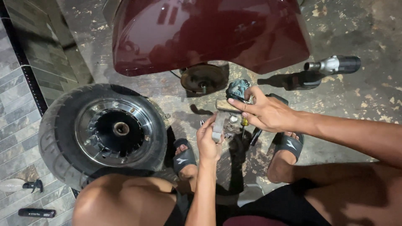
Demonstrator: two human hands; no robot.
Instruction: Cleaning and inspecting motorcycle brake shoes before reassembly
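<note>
My left hand (209,140) grips the lower end of a curved grey brake shoe (218,124), held upright above the floor. My right hand (263,112) pinches the upper part, a second flat shoe piece (226,105), with fingers and thumb. Just beyond my hands sits a bluish rag (238,88). A dark round brake hub (204,78) shows under the maroon scooter body (209,33). Small metal parts and a yellow-handled screwdriver (244,124) lie on the floor under my hands.
A removed wheel with tyre and shiny rim (102,132) lies flat at left. A cordless impact wrench (322,71) rests on the stained concrete at right. My feet wear black slides (184,158). A spray bottle (21,184) and a black tube (37,213) lie on the tiled strip.
</note>
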